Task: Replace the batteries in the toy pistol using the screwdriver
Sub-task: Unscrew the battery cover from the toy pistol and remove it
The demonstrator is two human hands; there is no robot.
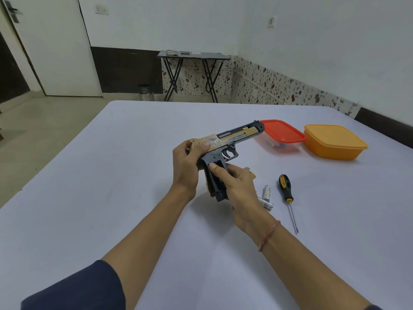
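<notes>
A gold and black toy pistol [232, 139] is held above the table, barrel pointing far right. My left hand [187, 162] grips the rear of its slide. My right hand [237, 184] holds the black grip, thumb pressed on its open side. Just right of that hand a tan cover piece [250, 173] lies on the table, partly hidden. Two silver batteries [267, 193] lie beside my right wrist. Further right is a screwdriver [288, 198] with a black and yellow handle, its tip pointing toward me.
A clear container with a red lid [282, 130] stands behind the pistol's muzzle, with small items inside. An orange lidded box [335, 140] sits to its right. The white table [111, 198] spreads widely to the left and toward me.
</notes>
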